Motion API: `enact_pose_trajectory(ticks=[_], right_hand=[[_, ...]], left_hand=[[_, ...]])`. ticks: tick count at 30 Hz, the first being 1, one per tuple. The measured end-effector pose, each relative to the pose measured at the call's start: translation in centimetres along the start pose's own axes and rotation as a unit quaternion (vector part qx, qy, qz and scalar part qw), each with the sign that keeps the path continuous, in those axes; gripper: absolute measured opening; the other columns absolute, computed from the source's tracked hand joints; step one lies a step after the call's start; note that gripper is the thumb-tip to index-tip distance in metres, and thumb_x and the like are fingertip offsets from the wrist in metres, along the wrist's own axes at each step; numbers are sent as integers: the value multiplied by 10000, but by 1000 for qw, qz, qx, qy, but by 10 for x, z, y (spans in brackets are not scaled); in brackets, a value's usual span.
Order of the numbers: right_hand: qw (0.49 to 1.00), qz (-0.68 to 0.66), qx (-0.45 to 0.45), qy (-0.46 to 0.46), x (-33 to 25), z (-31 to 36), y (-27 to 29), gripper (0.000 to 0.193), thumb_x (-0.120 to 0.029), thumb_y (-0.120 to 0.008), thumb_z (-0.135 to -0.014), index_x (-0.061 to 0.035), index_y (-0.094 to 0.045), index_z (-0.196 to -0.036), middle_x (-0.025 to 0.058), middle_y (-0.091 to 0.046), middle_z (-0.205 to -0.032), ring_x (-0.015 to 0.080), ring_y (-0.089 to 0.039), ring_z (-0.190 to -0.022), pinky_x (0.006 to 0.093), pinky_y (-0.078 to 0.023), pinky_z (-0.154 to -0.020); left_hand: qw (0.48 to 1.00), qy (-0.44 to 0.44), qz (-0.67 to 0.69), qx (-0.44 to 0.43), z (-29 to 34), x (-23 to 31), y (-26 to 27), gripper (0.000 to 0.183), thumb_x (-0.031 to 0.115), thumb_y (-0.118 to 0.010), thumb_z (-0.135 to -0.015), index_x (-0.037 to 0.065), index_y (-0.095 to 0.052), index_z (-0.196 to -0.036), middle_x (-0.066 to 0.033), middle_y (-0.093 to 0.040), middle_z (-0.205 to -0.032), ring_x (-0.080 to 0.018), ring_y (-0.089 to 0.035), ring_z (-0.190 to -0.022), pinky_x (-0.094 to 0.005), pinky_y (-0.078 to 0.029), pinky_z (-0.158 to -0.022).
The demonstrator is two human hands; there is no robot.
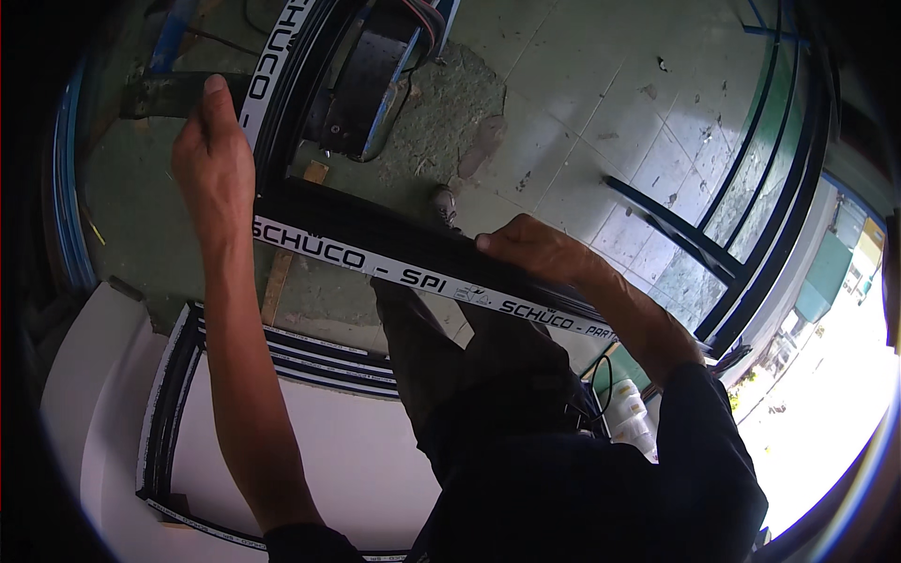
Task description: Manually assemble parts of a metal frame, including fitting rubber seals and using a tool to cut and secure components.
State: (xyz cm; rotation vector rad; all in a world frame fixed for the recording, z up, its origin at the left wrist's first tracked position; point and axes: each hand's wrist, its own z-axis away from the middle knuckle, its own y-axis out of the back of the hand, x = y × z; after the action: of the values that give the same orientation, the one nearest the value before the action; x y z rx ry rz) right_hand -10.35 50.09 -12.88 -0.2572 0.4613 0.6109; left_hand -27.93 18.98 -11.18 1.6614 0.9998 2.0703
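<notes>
Across in front of my body lies a black window frame (375, 220) with white printed protective tape along its outer edges; its near left corner shows. My left hand (218, 159) grips the left side just beyond that corner, thumb up along the outer edge and the other fingers mostly hidden. Farther right, my right hand (530, 249) is closed over the near rail, its thumb on the black top and its fingers out of sight behind the profile.
A black machine part (361, 94) with cables stands inside the frame's corner. Another black frame (169, 403) with a white panel is at lower left. Black profiles (676, 230) stand at right. White rolls (631, 413) sit beside my legs. The tiled floor (582, 103) is worn and patched.
</notes>
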Motion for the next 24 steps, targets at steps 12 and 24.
enact_pose_trajectory(ticks=[12, 24], right_hand=[[996, 14, 81, 46, -77, -37, -29, 387, -337, -624, -1050, 13, -780, -996, 105, -732, -751, 112, -646, -699, 354, -539, -677], [986, 60, 126, 92, -128, -72, -40, 438, -387, -669, -1014, 20, -792, -908, 140, -721, -688, 144, -672, -617, 346, -541, -612]], left_hand=[[999, -12, 11, -40, 2, 9, 2, 542, 459, -533, -1063, -23, -627, -832, -62, -520, -623, -151, -472, -576, -375, -415, -609], [999, -7, 9, -44, 3, 14, 4, 478, 407, -556, -1054, -20, -640, -854, -112, -578, -651, -223, -541, -598, -407, -451, -632]])
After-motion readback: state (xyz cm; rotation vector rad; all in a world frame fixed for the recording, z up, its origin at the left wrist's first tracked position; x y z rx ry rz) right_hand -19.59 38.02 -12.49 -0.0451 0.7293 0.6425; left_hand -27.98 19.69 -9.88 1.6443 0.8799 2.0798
